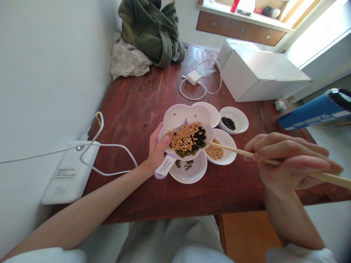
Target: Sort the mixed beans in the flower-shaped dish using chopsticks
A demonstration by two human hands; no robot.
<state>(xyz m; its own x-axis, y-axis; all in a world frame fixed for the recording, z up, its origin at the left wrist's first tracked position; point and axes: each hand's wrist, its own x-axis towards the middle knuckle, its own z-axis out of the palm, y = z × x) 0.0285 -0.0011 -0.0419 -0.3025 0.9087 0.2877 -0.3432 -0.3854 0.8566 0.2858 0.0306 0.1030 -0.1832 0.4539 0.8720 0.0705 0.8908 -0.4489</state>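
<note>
Wooden chopsticks [236,150] reach smooth beans [188,139] in flower-shaped plastic bowl [181,118].

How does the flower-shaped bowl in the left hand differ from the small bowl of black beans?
The flower-shaped bowl is held tilted by the left hand; the small bowl of black beans sits flat on the table, untouched. The flower-shaped bowl is larger, with a lobed rim, and holds mixed yellow, black and green beans; the small bowl is round and holds black only. Both are white.

Bowl held by the left hand [157,149]: white, lilac-rimmed bowl [181,117]
Beans inside it: yellow, black, green beans [189,139]
Sticks gripped by the right hand [287,160]: pale tan chopsticks [233,149]
Beneath both hands: reddish-brown table [142,106]
</note>
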